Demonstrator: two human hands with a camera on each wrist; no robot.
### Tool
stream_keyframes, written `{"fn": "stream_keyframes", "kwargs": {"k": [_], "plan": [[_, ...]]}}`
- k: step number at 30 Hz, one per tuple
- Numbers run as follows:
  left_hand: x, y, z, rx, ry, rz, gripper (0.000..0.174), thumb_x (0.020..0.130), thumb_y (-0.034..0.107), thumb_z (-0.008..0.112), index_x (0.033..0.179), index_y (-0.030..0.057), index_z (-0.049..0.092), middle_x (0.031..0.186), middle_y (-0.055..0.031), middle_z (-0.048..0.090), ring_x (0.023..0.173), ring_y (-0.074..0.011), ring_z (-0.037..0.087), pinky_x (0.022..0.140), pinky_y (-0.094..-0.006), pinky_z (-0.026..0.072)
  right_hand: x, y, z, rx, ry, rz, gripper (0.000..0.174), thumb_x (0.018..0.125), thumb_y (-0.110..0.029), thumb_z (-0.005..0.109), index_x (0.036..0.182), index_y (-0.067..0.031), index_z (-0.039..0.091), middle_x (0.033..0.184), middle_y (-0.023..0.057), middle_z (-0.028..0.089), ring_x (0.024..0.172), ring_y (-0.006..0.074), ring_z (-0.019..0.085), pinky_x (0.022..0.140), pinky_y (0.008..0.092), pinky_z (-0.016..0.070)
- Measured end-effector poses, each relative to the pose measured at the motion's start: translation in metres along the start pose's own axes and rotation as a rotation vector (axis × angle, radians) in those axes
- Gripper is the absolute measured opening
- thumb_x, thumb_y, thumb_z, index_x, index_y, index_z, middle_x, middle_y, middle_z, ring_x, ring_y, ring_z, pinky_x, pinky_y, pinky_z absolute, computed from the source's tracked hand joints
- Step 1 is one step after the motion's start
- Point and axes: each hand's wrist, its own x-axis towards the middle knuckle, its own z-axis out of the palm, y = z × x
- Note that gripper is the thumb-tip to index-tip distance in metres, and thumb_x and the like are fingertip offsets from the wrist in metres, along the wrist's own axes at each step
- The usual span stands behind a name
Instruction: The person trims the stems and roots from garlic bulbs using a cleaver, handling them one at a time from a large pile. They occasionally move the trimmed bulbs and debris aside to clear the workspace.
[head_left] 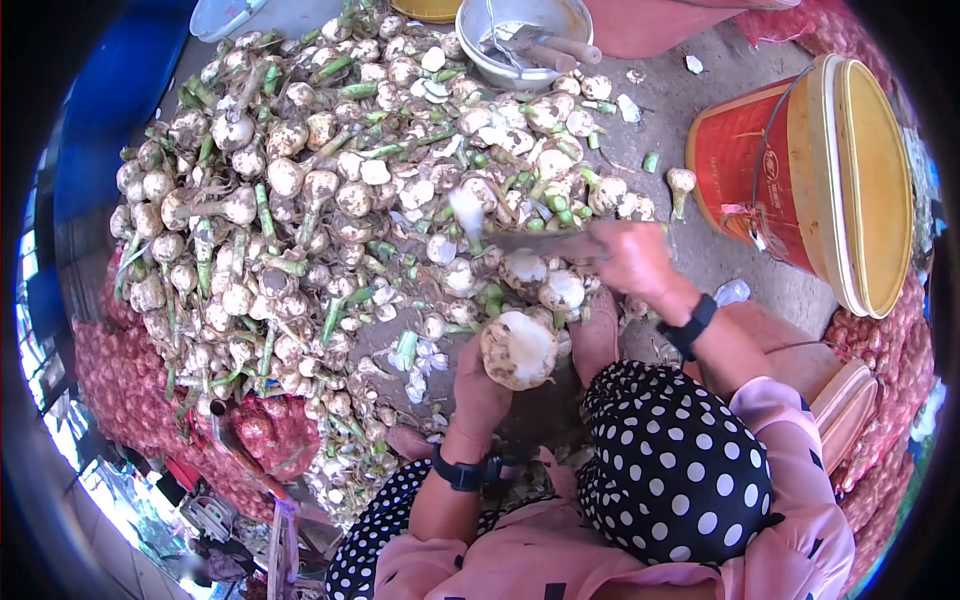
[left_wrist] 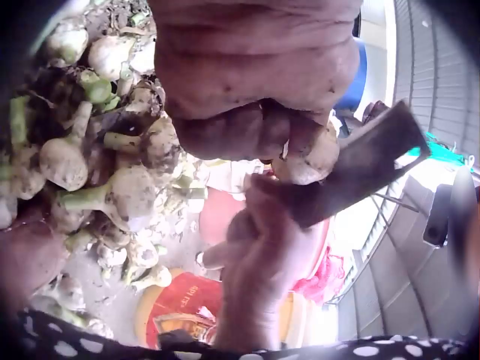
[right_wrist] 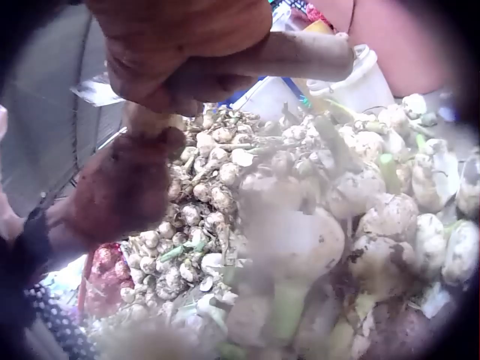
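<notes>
The left hand (head_left: pixel 480 388) holds a large garlic bulb (head_left: pixel 518 350), its pale cut face upward. In the left wrist view, the left hand (left_wrist: pixel 255 67) curls over the bulb (left_wrist: pixel 309 159), and the knife's broad dark blade (left_wrist: pixel 364 165) lies against or just in front of it. The right hand (head_left: pixel 632 258) grips the knife, whose blade (head_left: pixel 545 243) is blurred above the pile. In the right wrist view, the right hand (right_wrist: pixel 180 45) is wrapped round the pale handle (right_wrist: pixel 307 58), with the left hand (right_wrist: pixel 120 187) below. A blurred white piece (head_left: pixel 466 212) is near the blade tip.
A big heap of garlic bulbs (head_left: pixel 285 178) with green stems covers the ground ahead and left. Beyond it stands a white basin (head_left: pixel 468 45) with tools. A red bucket (head_left: pixel 735 165) with a yellowish lid (head_left: pixel 880 185) is at the right. Red mesh sacks (head_left: pixel 130 375) flank the area.
</notes>
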Motion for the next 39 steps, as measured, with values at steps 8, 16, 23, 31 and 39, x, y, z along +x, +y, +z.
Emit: {"fn": "stream_keyframes", "kwargs": {"k": [8,16,23,31,39], "plan": [[0.016,0.01,0.001,0.393,-0.215,0.196,0.059,0.069,0.01,0.071,0.123,0.0003,0.049,0.115,-0.0103,0.059,0.102,-0.0208,0.059,0.091,-0.0326,0.0468,-0.004,-0.046,-0.022,0.1,0.046,-0.367,0.011,0.061,-0.011,0.06,0.072,-0.0127,0.062,0.057,0.007,0.056,0.052,0.0258,0.058,0.048,0.0374,0.0477],[0.052,0.036,-0.01,0.446,0.093,0.354,0.074,0.076,-0.007,0.06,0.141,0.007,0.029,0.13,-0.0143,0.044,0.1,-0.0169,0.051,0.083,-0.0261,0.0474,-0.004,0.013,-0.008,0.36,0.231,0.501,0.017,0.071,-0.011,0.062,0.086,-0.0068,0.069,0.073,0.0147,0.065,0.065,0.0263,0.065,0.062,0.0327,0.0494],[0.082,-0.066,-0.149,0.842,0.828,0.153,0.053,0.071,0.027,0.077,0.106,-0.0043,0.052,0.091,-0.0144,0.061,0.081,-0.0235,0.059,0.08,-0.0311,0.0463,-0.014,-0.005,0.018,0.723,0.101,0.544,0.013,0.074,-0.011,0.065,0.084,-0.0046,0.067,0.066,0.004,0.062,0.066,0.0104,0.062,0.06,0.027,0.0478],[0.066,-0.012,-0.087,0.517,0.37,0.249,0.063,0.08,0.01,0.066,0.133,-0.0022,0.036,0.115,-0.0128,0.056,0.099,-0.0213,0.057,0.089,-0.0339,0.0452,-0.009,-0.045,0.005,0.328,-0.081,-0.073,0.008,0.067,-0.011,0.069,0.069,-0.0073,0.062,0.062,0.009,0.058,0.058,0.0258,0.06,0.053,0.0326,0.0474],[0.016,-0.022,-0.039,1.001,0.138,0.538,0.055,0.08,0.023,0.064,0.125,-0.004,0.046,0.106,-0.0181,0.059,0.098,-0.029,0.059,0.084,-0.0371,0.0471,-0.004,-0.069,-0.014,0.213,-0.097,-0.299,0.017,0.058,-0.015,0.066,0.069,-0.0101,0.054,0.06,0.003,0.054,0.057,0.024,0.059,0.047,0.0383,0.0451]]}}
